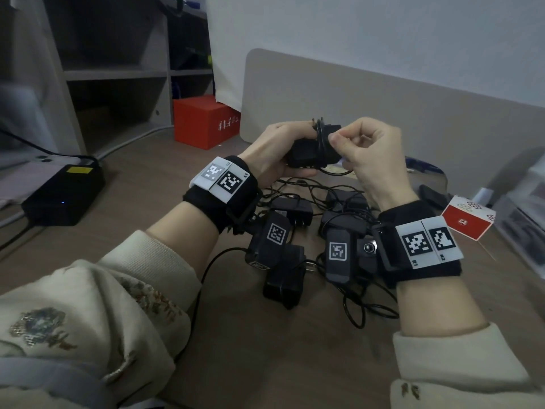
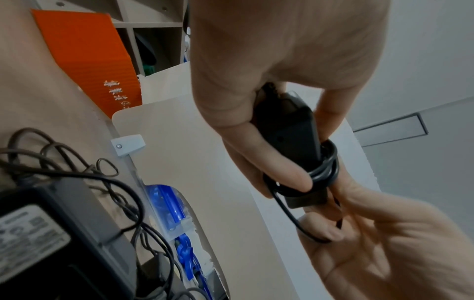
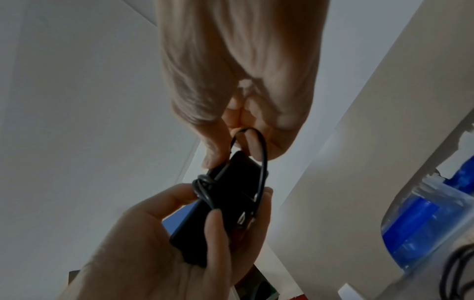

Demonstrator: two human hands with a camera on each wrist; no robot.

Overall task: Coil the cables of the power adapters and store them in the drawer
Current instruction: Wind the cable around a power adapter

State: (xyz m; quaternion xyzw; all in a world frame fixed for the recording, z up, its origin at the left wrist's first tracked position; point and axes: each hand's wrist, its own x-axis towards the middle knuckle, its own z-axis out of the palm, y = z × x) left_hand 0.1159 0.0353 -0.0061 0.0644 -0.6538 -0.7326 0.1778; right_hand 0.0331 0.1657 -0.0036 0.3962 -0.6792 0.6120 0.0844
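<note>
Several black power adapters with tangled thin cables lie on a brown wood-grain counter, below the raised hands. Beige divider panel stands along the counter's back, white wall behind it, open shelving to the left. Red box with small white characters, unreadable, sits left of the panel; a black box with a yellow label sits far left.

Left hand grips one adapter held above the pile: black, rectangular, cable wrapped several turns around its middle. Right hand pinches the loose cable end between thumb and fingers, a short loop left.

Wrist tags read L1 and R1, R2. Label on a nearby adapter in the left wrist view is too blurred to read.
</note>
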